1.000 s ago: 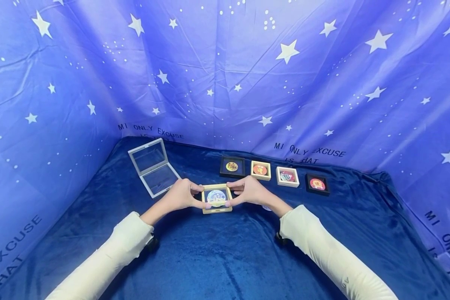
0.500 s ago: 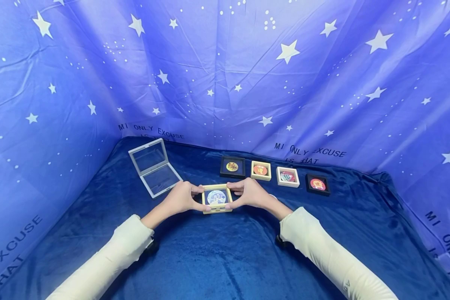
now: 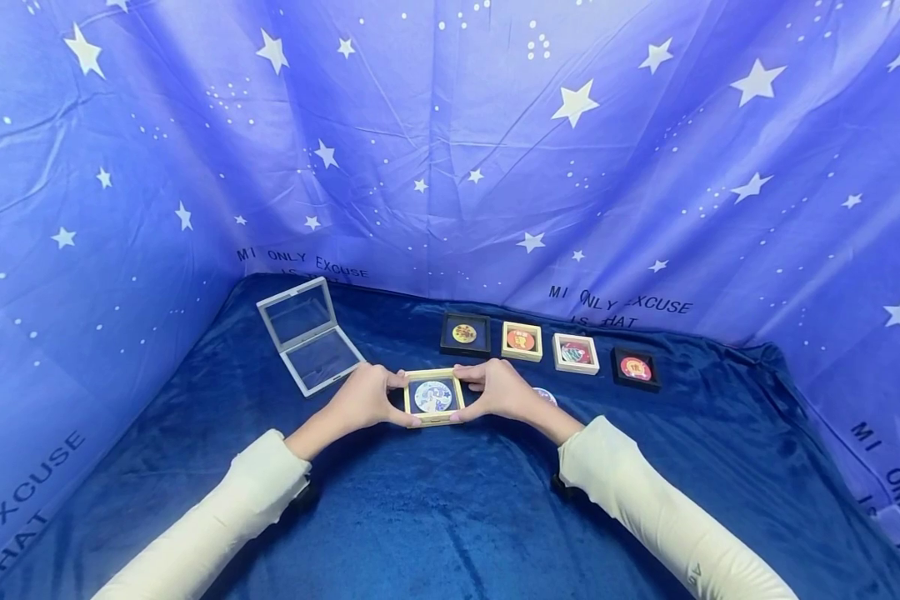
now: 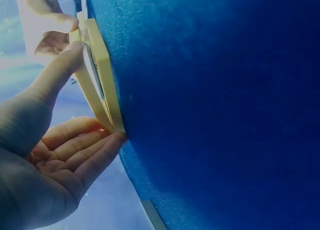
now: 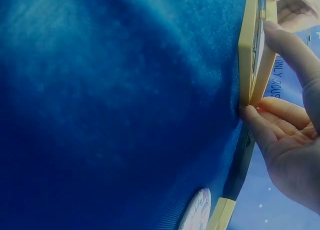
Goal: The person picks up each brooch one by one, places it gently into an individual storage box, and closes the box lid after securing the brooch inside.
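Between my hands, in the head view, is a small pale-yellow display frame with a clear window. A round blue-and-white badge shows inside it. My left hand holds the left side, thumb at the front corner and fingers at the back. On the other side my right hand grips it the same way. Both wrist views show the frame's two halves meeting at the back, with a narrow wedge gap towards the thumbs. The left thumb and right thumb lie on the upper half.
Left of the hands, a larger grey display frame stands unfolded. To the right, a black frame, two light frames and another black frame hold round badges. A loose badge lies beside the right wrist.
The yellow frame's upper half has come down at the front, narrowing the gap, and both thumbs have moved down with it. More of the loose badge shows beside the right wrist.
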Tool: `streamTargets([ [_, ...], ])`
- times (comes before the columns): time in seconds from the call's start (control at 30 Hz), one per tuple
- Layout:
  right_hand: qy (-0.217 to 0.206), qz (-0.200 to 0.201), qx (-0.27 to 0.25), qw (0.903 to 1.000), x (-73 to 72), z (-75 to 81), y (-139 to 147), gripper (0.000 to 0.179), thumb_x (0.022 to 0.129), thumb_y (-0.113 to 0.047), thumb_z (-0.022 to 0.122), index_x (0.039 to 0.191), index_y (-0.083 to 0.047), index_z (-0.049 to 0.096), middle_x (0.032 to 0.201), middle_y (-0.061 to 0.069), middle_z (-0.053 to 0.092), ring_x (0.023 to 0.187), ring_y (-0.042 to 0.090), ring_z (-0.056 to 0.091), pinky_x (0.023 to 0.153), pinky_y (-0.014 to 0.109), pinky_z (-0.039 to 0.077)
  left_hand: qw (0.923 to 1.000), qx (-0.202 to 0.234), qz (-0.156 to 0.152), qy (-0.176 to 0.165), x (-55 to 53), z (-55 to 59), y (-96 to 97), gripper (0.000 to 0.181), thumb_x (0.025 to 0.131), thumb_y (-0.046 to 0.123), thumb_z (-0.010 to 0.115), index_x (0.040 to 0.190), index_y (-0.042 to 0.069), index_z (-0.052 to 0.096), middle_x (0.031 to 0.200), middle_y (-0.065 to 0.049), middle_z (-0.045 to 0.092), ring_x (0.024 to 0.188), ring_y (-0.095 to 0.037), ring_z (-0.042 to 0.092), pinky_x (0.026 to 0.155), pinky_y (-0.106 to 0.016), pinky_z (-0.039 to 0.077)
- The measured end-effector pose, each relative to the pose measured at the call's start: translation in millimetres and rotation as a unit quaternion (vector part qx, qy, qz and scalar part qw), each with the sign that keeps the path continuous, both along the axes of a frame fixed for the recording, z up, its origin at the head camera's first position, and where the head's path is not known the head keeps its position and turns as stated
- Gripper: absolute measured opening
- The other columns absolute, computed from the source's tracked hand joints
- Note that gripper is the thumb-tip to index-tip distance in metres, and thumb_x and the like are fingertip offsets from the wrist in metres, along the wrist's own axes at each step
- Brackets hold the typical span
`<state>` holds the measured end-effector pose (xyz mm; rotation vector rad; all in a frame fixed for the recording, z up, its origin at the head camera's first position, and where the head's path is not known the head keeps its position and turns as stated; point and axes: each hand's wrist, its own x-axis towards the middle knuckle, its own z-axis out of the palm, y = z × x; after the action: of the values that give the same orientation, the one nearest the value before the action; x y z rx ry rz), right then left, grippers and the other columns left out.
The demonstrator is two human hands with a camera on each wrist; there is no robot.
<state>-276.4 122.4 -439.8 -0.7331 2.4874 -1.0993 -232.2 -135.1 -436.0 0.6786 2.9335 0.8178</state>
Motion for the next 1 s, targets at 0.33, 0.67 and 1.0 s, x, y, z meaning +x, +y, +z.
streamTargets([
  [0.33,0.018,0.001,0.021,0.9996,1.9,1.2,-3,0.082,0.071,-0.028,0.095,0.140,-0.002,0.059,0.147,0.014,0.056,0.127,0.029,0.062,0.100,0.038,0.054,0.9977,-0.060,-0.010,0.028,-2.0,5.2,4.3,0.070,0.067,0.047,0.094,0.116,0.001,0.076,0.123,-0.021,0.071,0.085,-0.013,0.068,0.070,-0.024,0.051],
  [0.67,0.064,0.023,0.088,0.9938,-1.5,8.8,-7,0.085,0.068,-0.032,0.097,0.137,0.000,0.060,0.143,0.016,0.058,0.126,0.029,0.063,0.098,0.039,0.056,0.9965,-0.076,-0.029,0.020,-5.1,11.7,7.0,0.059,0.066,0.044,0.095,0.104,0.002,0.080,0.093,-0.012,0.076,0.068,-0.010,0.050,0.064,-0.025,0.047],
  [1.0,0.101,0.060,0.152,0.9813,-2.4,20.1,-11,0.081,0.069,-0.037,0.095,0.134,-0.002,0.063,0.139,0.017,0.060,0.088,0.019,0.070,0.073,0.025,0.047,0.9963,-0.084,-0.020,0.001,-4.8,15.2,10.4,0.059,0.065,0.041,0.096,0.106,0.002,0.080,0.099,-0.012,0.078,0.073,-0.012,0.057,0.068,-0.029,0.052],
])
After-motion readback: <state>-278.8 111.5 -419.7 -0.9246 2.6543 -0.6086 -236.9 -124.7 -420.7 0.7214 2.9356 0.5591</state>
